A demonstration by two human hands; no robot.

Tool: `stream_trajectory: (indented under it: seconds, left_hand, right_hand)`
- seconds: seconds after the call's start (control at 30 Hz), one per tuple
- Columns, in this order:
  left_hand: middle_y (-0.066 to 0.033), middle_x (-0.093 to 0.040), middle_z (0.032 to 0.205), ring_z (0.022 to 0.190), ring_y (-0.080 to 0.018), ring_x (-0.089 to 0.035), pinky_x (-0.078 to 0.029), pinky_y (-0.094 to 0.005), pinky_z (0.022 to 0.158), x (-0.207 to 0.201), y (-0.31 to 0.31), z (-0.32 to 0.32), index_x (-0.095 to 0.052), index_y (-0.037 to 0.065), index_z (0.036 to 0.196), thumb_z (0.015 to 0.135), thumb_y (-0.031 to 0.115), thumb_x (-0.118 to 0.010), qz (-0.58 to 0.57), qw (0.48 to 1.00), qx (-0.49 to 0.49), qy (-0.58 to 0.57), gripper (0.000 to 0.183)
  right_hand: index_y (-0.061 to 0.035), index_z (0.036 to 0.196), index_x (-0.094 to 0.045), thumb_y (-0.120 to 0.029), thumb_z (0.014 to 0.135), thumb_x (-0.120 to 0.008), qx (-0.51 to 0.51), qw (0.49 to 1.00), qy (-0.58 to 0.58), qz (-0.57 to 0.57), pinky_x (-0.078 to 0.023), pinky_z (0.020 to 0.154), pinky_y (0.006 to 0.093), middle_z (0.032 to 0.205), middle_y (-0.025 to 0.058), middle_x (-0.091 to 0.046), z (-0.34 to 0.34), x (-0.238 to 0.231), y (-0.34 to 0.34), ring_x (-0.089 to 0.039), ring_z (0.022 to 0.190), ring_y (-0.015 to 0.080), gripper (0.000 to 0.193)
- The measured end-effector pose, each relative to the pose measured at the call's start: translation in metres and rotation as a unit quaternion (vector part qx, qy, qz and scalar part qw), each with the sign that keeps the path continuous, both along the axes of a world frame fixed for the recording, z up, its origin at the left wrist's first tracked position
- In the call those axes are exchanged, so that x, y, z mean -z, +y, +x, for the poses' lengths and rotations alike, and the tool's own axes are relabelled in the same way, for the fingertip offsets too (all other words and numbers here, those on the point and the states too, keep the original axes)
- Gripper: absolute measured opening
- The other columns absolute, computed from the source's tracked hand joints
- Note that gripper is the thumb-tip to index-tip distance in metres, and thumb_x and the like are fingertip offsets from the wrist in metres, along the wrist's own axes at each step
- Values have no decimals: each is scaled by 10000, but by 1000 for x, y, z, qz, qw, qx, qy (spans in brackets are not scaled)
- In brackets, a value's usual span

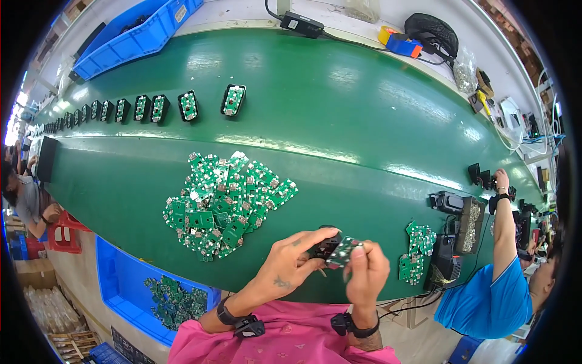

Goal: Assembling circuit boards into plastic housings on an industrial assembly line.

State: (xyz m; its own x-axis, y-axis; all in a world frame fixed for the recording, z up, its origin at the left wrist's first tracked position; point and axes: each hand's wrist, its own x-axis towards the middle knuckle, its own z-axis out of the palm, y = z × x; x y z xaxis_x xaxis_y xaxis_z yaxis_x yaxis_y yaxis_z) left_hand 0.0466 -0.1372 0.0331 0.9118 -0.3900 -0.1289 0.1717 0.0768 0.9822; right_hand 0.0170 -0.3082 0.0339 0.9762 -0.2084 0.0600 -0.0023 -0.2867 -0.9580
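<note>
Near the table's front edge, my left hand (290, 259) grips a small black plastic housing (325, 247) between thumb and fingers. A green circuit board (344, 252) is pinched in my right hand (368, 273), tilted against the housing's open side. Whether the board is inside the housing I cannot tell. To the left of my hands lies a large heap of green circuit boards (227, 209). A smaller group of boards (418, 249) lies right of my right hand. Along the far side, black housings with boards in them (188, 105) stand in a row running left.
A blue bin (130, 36) stands at the far left, and a blue tub (118, 285) with boards sits below the front edge. On the right are a soldering station (445, 261) and a parts box (470, 224). A co-worker's arm (503, 230) reaches over the table there.
</note>
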Motion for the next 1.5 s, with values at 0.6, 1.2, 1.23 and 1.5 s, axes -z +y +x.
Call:
stream_trajectory:
  seconds: [0.6,1.2,1.23,1.5]
  left_hand:
    - [-154,-677,1116,831,-132,-658,-536,-262,661,16,-19,-3,-582,49,1341,826,-130,-563,151,961,-109,-206,546]
    - [-164,-610,1192,839,-195,-715,-612,-274,684,16,-11,2,-486,13,1356,964,23,-539,-89,991,-67,70,396]
    - [-164,-610,1192,839,-195,-715,-612,-274,684,14,-12,4,-486,13,1356,964,23,-539,-89,991,-66,71,396]
    - [-157,-638,1086,745,-200,-711,-602,-267,600,15,-11,9,-454,12,1334,1010,95,-489,-85,984,-56,149,336]
  right_hand:
    - [5,791,-621,-128,925,-664,-145,982,63,-105,-393,495,327,641,91,-568,5,-23,-5,-522,524,218,194]
    - [15,885,-609,-91,903,-684,-31,990,23,-135,-395,488,257,641,39,-565,10,1,5,-491,539,94,131]
    - [15,885,-609,-91,903,-684,-30,990,24,-135,-395,488,257,641,39,-565,11,1,6,-491,539,94,131]
    - [45,1320,-522,-64,936,-609,-110,990,62,-59,-553,612,319,931,176,-681,18,0,4,-707,747,232,408]
